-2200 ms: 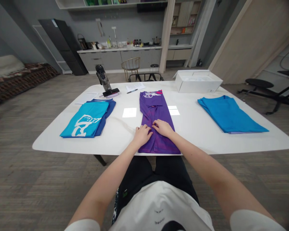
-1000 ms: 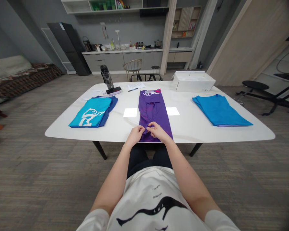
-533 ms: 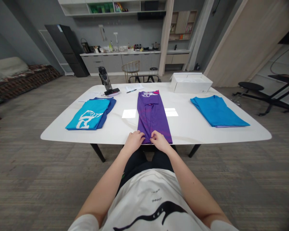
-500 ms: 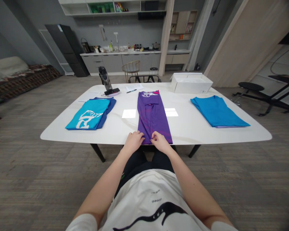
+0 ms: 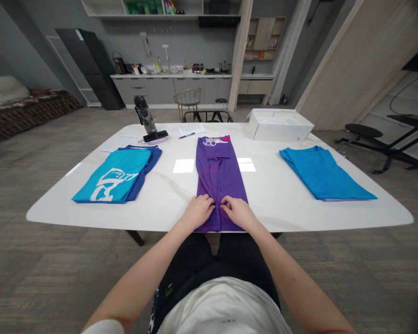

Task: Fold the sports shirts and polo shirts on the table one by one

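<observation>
A purple T-shirt lies on the white table, folded into a long narrow strip with its printed neck end away from me. Its lower end reaches the table's near edge. My left hand rests on the lower left part, fingers curled inward at the fabric near the middle. Opposite it, my right hand has thumb and fingers drawn together on the cloth. A small gap separates the two hands. The fingertips partly hide the fabric they pinch.
Folded turquoise and dark blue shirts lie stacked at left, a folded blue shirt at right. Farther back are a handheld vacuum, a pen, papers and a white box. The table has rounded corners.
Both hands have shifted up the purple T-shirt, away from its lower end, which now shows below them. The view has moved closer over the table.
</observation>
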The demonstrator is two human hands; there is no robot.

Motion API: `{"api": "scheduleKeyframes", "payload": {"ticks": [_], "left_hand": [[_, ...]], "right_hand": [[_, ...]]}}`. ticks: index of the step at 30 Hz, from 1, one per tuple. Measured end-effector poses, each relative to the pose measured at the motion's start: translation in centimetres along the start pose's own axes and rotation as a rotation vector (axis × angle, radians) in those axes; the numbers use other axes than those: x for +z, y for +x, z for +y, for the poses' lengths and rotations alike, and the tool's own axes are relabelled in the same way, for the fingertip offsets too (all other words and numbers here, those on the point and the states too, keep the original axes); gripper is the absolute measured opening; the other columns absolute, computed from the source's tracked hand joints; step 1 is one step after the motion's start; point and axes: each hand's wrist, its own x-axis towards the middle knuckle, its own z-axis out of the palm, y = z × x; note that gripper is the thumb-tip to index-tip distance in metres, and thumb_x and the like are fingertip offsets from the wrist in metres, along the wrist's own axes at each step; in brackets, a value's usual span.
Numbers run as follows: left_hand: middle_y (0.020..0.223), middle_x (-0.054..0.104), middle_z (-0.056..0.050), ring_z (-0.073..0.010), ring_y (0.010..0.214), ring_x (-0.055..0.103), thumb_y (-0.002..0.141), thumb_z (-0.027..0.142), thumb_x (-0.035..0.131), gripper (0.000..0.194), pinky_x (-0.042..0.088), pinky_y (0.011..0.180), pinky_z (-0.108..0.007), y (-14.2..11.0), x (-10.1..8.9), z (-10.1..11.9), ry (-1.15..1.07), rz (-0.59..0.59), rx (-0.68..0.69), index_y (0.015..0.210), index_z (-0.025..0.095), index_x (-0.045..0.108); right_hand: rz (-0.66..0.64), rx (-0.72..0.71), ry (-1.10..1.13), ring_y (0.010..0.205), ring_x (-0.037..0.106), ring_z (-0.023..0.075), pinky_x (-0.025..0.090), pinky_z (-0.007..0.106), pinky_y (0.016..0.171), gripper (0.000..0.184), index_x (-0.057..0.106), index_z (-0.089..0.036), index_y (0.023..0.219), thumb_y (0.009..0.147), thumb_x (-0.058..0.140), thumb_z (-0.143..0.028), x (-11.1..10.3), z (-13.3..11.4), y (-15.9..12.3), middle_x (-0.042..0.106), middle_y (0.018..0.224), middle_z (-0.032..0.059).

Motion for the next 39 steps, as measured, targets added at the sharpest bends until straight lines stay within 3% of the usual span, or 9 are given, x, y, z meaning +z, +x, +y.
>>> {"api": "scheduleKeyframes", "payload": {"ticks": [4,8,15,20,25,32,39], "left_hand": [[0.102,0.071,-0.006,-0.0219,0.097,0.067,0.100,0.032,0.052,0.022,0.048,0.087,-0.033,0.9,0.0,-1.2,-0.150,0.027,-0.033,0.106,0.024,0.072],[0.103,0.071,-0.005,-0.0217,0.097,0.067,0.100,0.032,0.051,0.022,0.048,0.086,-0.033,3.6,-0.6,-3.5,-0.170,0.056,-0.078,0.102,0.024,0.071],[0.109,0.067,-0.010,-0.0267,0.105,0.063,0.101,0.030,0.049,0.021,0.044,0.090,-0.039,12.5,-1.1,-7.1,0.024,0.149,-0.218,0.109,0.021,0.066],[0.111,0.065,-0.013,-0.0295,0.106,0.059,0.099,0.029,0.052,0.020,0.040,0.093,-0.043,19.1,-0.2,-8.4,0.123,0.217,-0.265,0.114,0.019,0.062],[0.110,0.065,-0.015,-0.0311,0.106,0.057,0.099,0.022,0.049,0.020,0.039,0.092,-0.046,23.0,1.4,-9.7,0.147,0.221,-0.243,0.111,0.017,0.064],[0.106,0.067,-0.013,-0.0291,0.101,0.058,0.102,0.019,0.040,0.025,0.039,0.089,-0.044,23.7,1.8,-11.0,0.172,0.197,-0.213,0.104,0.018,0.065],[0.106,0.069,-0.012,-0.0276,0.104,0.059,0.103,0.027,0.044,0.022,0.038,0.095,-0.043,25.6,0.3,-9.0,-0.082,0.272,-0.257,0.103,0.019,0.064]], "right_hand": [[-0.012,-0.036,-0.040,0.070,0.065,0.0212,0.038,0.030,0.064,0.011,0.071,-0.028,0.090,0.094,0.062,-0.033,-1.7,1.9,3.3,0.069,0.071,0.0008],[0.059,0.022,-0.074,0.074,0.066,0.0224,0.041,0.030,0.068,0.018,0.073,-0.026,0.090,0.095,0.061,-0.039,-3.8,4.0,9.7,0.072,0.077,0.0036],[0.197,0.265,-0.122,0.108,0.066,0.0296,0.048,0.037,0.090,0.041,0.070,-0.016,0.121,0.097,0.058,-0.046,-5.7,8.4,25.8,0.072,0.116,0.0164],[0.175,0.353,-0.216,0.124,0.058,0.0355,0.047,0.049,0.099,0.046,0.067,-0.017,0.130,0.098,0.054,-0.048,-5.8,10.7,33.4,0.062,0.134,0.0206],[0.208,0.392,-0.233,0.122,0.059,0.0376,0.046,0.055,0.099,0.044,0.071,-0.019,0.123,0.096,0.057,-0.050,-5.0,12.3,37.2,0.063,0.131,0.0195],[0.312,0.322,-0.180,0.111,0.064,0.0314,0.048,0.045,0.094,0.024,0.069,-0.021,0.108,0.097,0.054,-0.038,-3.8,12.7,38.4,0.071,0.116,0.0133],[0.405,0.295,-0.207,0.106,0.064,0.0334,0.044,0.046,0.094,0.025,0.062,-0.023,0.115,0.099,0.049,-0.037,-6.4,12.8,38.9,0.074,0.104,0.0124]]}}
